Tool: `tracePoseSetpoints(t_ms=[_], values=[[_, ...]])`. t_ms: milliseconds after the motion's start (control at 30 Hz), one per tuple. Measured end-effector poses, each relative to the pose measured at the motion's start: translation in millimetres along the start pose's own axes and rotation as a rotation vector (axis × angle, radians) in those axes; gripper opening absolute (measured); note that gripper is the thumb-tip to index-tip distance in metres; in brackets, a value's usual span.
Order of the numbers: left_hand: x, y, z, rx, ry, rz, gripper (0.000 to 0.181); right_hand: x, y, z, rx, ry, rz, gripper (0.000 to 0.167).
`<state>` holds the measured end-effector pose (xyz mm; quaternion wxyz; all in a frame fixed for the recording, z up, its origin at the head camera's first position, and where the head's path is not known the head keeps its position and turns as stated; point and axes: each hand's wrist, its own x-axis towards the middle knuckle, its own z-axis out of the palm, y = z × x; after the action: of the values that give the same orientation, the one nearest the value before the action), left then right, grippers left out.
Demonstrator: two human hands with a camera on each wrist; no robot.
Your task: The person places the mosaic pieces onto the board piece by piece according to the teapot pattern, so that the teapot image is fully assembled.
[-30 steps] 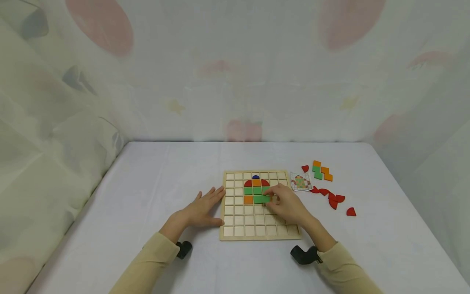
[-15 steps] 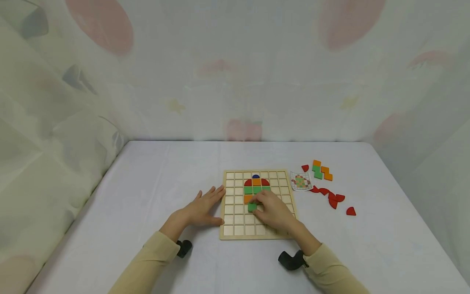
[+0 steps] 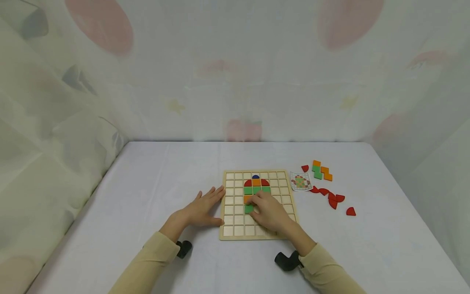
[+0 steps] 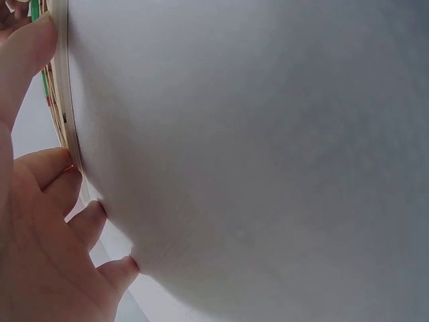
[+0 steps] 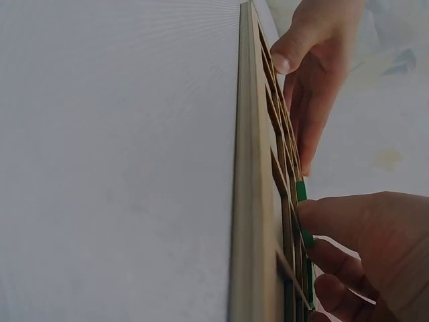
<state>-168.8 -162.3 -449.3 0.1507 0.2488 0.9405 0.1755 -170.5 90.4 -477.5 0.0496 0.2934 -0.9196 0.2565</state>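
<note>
A square wooden grid board (image 3: pixel 290 234) lies on the table with coloured tiles in its cells. My right hand (image 3: pixel 269 211) is over its middle, pinching a green square tile (image 3: pixel 249 209) at a cell below an orange square tile (image 3: pixel 247 199). In the right wrist view, green (image 5: pixel 306 238) shows between thumb and fingers. Above are a row of green tiles (image 3: pixel 257 190), another orange tile (image 3: pixel 256 182), red quarter-circle tiles (image 3: pixel 265 182) and a blue half-circle tile (image 3: pixel 256 177). My left hand (image 3: pixel 203 209) lies spread, thumb and fingertips touching the board's left edge. My right hand hides some cells.
A small pattern card (image 3: pixel 301 181) lies beside the board's right edge. Further right are loose orange tiles (image 3: pixel 324 170), green tiles (image 3: pixel 318 175) and several red rounded pieces (image 3: pixel 332 200). One red piece (image 3: pixel 351 211) lies apart, nearer the table's right side.
My right hand has moved left and nearer me across the board, bringing the green tile to the cell below the orange one. The left hand has stayed put.
</note>
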Motion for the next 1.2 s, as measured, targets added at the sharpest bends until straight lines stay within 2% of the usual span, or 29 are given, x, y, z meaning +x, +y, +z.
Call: tracePoseSetpoints(t_ms=[467, 733, 967, 1200], values=[[0.8, -2.1, -0.3, 0.018, 0.0, -0.008, 0.092, 2.0, -1, -2, -0.013, 0.002, -0.033, 0.023], [0.4, -2.7, -0.3, 0.013, -0.001, 0.005, 0.091, -0.5, 4, -7, 0.038, -0.012, 0.016, 0.021], [1.0, -1.6, -0.1, 0.01, 0.002, 0.002, 0.091, -7.0, 18, -19, 0.13, 0.063, 0.044, 0.019], [0.1, -0.1, 0.4, 0.003, -0.001, 0.01, 0.091, -16.8, 45, -40, 0.173, 0.151, 0.051, 0.017]])
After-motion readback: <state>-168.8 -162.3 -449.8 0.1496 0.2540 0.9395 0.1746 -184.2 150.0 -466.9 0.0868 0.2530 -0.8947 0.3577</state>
